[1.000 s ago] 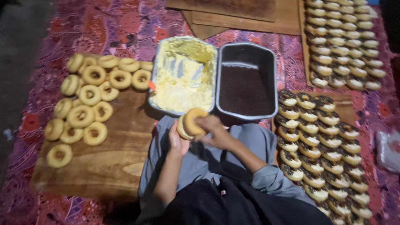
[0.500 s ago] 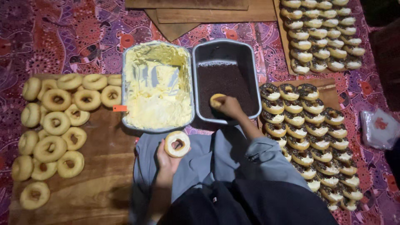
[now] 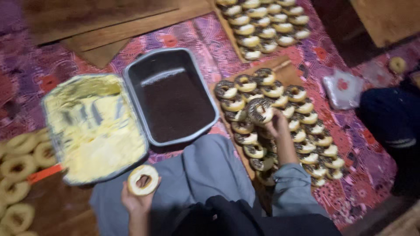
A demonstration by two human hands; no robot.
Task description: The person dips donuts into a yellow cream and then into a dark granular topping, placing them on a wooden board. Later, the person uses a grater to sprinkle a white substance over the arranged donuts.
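My right hand (image 3: 277, 126) holds a doughnut coated with dark sprinkles (image 3: 260, 109) over the rows of sprinkled doughnuts on the wooden board (image 3: 286, 72) to my right. My left hand (image 3: 135, 202) holds a doughnut spread with pale cream (image 3: 142, 179) above my grey-clad knee, just below the tray of yellow cream (image 3: 89, 126). Beside that tray sits a metal tray of dark sprinkles (image 3: 175, 102).
Plain ring doughnuts (image 3: 17, 168) lie on a wooden board at the left edge. More coated doughnuts (image 3: 262, 26) fill a board at the top. A patterned red cloth (image 3: 205, 37) covers the floor. Another person's dark-clad leg (image 3: 389, 118) is at the right.
My right hand lifted the doughnut out of the sprinkle tray and carried it right over the finished rows. My left hand still holds its creamed doughnut. The view swung right.
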